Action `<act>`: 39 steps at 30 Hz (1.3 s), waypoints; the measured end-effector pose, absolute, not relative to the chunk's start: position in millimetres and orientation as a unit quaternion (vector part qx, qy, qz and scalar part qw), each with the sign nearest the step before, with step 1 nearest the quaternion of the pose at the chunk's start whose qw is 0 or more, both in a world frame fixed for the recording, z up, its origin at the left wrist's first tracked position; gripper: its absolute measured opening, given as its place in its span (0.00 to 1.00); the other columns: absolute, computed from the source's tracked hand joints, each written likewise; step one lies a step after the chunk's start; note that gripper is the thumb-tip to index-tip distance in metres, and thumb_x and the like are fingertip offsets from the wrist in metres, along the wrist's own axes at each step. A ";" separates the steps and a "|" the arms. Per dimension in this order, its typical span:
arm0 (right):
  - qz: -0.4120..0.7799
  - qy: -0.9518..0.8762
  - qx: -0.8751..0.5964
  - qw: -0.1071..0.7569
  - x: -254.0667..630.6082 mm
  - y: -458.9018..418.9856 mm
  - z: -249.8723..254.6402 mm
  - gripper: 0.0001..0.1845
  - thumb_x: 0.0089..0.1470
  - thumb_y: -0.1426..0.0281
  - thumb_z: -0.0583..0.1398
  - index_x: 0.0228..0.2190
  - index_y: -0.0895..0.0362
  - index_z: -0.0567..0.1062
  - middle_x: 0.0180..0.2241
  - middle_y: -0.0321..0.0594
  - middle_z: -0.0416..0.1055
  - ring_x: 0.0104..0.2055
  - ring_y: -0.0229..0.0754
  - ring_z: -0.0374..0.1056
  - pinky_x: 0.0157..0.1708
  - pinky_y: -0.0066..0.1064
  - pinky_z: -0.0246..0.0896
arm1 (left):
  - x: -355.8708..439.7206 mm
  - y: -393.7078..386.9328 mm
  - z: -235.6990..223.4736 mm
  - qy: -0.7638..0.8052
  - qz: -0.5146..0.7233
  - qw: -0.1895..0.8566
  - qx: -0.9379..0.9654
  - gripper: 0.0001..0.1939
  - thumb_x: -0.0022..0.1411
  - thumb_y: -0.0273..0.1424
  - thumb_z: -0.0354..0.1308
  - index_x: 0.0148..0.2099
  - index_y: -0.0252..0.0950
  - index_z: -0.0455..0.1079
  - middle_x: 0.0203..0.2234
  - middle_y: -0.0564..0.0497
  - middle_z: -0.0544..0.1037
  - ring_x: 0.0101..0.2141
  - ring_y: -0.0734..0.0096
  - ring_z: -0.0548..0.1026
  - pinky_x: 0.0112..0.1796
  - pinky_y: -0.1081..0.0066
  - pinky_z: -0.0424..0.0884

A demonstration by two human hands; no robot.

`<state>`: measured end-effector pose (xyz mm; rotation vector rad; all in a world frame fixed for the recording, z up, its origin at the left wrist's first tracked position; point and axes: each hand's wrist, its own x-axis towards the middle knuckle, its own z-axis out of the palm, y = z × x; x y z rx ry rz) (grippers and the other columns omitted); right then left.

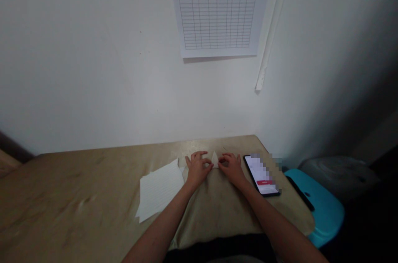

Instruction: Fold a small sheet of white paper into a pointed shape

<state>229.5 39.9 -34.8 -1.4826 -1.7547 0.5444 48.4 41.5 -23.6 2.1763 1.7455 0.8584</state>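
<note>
A small white piece of folded paper with a pointed top sits between my two hands, close to the tabletop. My left hand pinches its lower left side with thumb and forefinger. At the lower right side, my right hand grips it the same way. The remaining fingers of both hands are loosely bent, and the fingertips cover the paper's lower corners. Beside my left forearm lies a loose stack of white lined paper sheets, partly hidden by that arm.
A phone with a lit screen lies right of my right hand. The table has a wrinkled tan cover and meets a white wall. A printed table sheet hangs there. Beyond the right edge stands a turquoise plastic object.
</note>
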 end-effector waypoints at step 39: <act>0.235 -0.663 -0.579 0.413 231.4 46.2 -40.8 0.05 0.52 0.67 0.64 0.33 0.52 0.80 0.44 0.43 0.77 0.57 0.50 0.66 0.66 0.60 0.24 | 49.8 39.3 -19.0 0.590 0.282 0.134 0.745 0.03 0.60 0.36 0.65 0.34 0.46 0.80 0.57 0.53 0.73 0.61 0.54 0.62 0.62 0.31 0.38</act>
